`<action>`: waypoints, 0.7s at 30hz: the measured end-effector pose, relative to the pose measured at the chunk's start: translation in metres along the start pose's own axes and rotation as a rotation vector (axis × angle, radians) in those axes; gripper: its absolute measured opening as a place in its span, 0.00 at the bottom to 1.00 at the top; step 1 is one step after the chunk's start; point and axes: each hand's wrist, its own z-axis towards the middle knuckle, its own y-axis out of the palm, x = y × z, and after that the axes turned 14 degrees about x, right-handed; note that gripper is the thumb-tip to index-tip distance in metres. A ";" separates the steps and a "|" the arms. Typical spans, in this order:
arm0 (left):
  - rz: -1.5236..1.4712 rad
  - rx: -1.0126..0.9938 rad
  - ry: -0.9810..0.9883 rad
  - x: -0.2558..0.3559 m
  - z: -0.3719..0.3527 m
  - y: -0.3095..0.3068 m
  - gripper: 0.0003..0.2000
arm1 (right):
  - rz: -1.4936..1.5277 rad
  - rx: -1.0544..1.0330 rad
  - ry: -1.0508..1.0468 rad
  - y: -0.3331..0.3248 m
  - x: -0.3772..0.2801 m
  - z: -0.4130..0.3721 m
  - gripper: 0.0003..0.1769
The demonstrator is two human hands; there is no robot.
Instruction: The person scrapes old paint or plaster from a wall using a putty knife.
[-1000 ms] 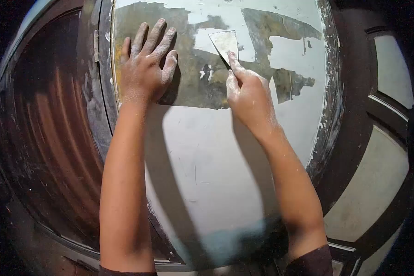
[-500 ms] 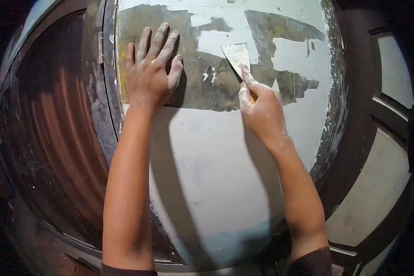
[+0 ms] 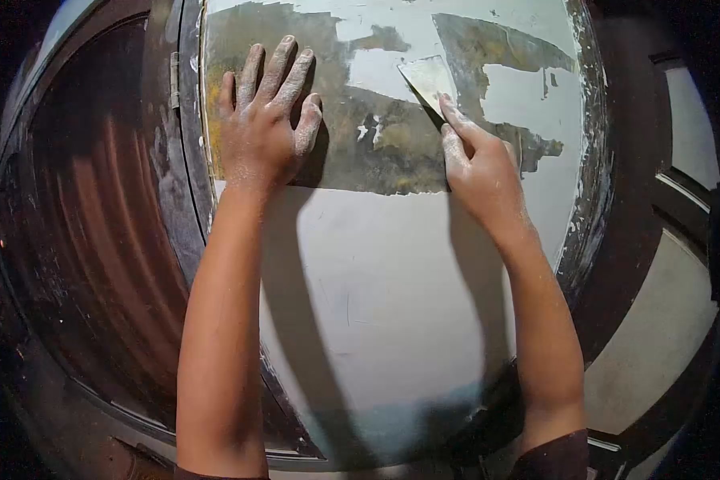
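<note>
Left hand (image 3: pixel 260 148): fingers spread and thumb apart, the hand laid flat on the panel (image 3: pixel 392 264) near its left edge; white powder on the fingers. Right hand (image 3: pixel 484 176): index finger extended onto the scraper (image 3: pixel 430 78), thumb to the left of it, the remaining fingers curled under and mostly hidden. The scraper is in the upper part of the panel, a little right of midway between the side edges.

Obstructions: the right hand conceals the scraper's handle; the left hand covers part of the dark patch (image 3: pixel 352 164). The left forearm overlies the panel's left edge low down, the right forearm its right edge. Shadows of both arms run down toward the lower edge.

Surroundings: beyond the left edge, a scuffed dark frame (image 3: pixel 164 156) bearing a hinge (image 3: pixel 174 80), then brown, streaked woodwork (image 3: pixel 96 232). The right edge is bordered by a dark strip (image 3: pixel 594 160) flecked white; past it, dark framing with pale panes (image 3: pixel 656 336). Dark sleeves (image 3: pixel 556 458) show at the bottom.

Condition: scraper blade pale and smeared, widest at its upper end, tilted up and left; contact along that end cannot be determined. Panel pale, finely scratched near the middle, bluish toward the lower edge; dark patch ragged, interrupted by white areas, yellowed beside the left edge.
</note>
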 end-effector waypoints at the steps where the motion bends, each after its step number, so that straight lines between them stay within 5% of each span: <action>1: -0.024 0.014 -0.008 -0.001 0.000 0.000 0.27 | 0.025 0.023 -0.034 -0.001 0.009 -0.005 0.24; 3: -0.036 0.025 -0.004 -0.002 0.000 0.001 0.27 | -0.023 0.133 -0.218 0.003 0.011 -0.006 0.24; 5: -0.030 0.015 -0.002 -0.003 0.000 0.001 0.27 | -0.057 0.039 -0.064 -0.005 0.006 0.005 0.24; 21: -0.083 -0.017 -0.047 -0.002 0.003 -0.007 0.27 | -0.184 0.009 -0.077 0.001 0.002 -0.017 0.26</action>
